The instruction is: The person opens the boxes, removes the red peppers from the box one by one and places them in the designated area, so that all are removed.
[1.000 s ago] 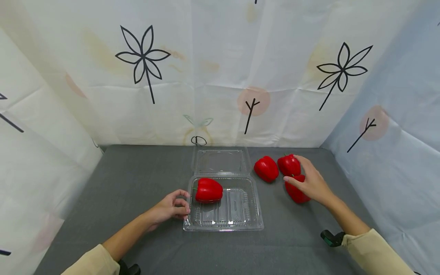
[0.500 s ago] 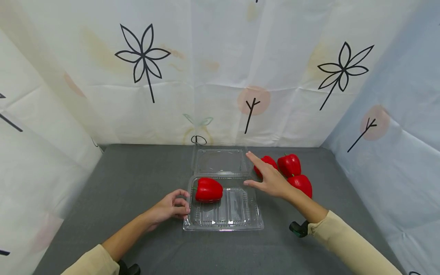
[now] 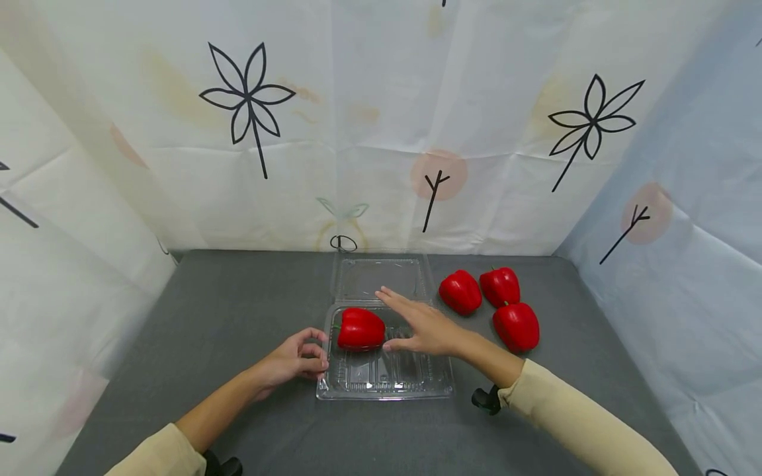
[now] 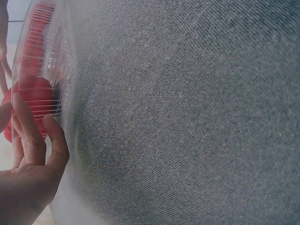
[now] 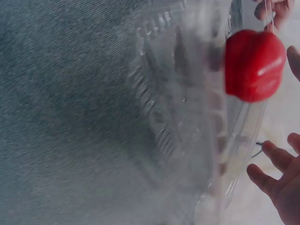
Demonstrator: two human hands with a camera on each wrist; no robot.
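A clear plastic clamshell box (image 3: 387,398) lies unfolded on the grey cloth, its lid (image 3: 381,277) spread out behind. In the box's left part sits a red bell pepper (image 3: 360,329), on its side with the stem to the left. My left hand (image 3: 292,363) holds the box's left edge, its curved fingers at the wall (image 4: 37,154). Over the box hovers my right hand (image 3: 425,330), fingers extended and thumb apart, just right of the pepper, with nothing held. In the right wrist view, a gap shows between the pepper (image 5: 255,65) and that hand's lower fingers (image 5: 262,180).
Right of the box, a bell pepper (image 3: 460,293) lies near the lid. Beside it are another pepper (image 3: 500,287) at the back and a third pepper (image 3: 516,327) closer to me. Patterned white cloth (image 3: 381,132) walls the back and both sides of the table (image 3: 238,304).
My right hand has moved left from the loose peppers on the right to above the box, fingers spread throughout. The left hand and the box have stayed in place.
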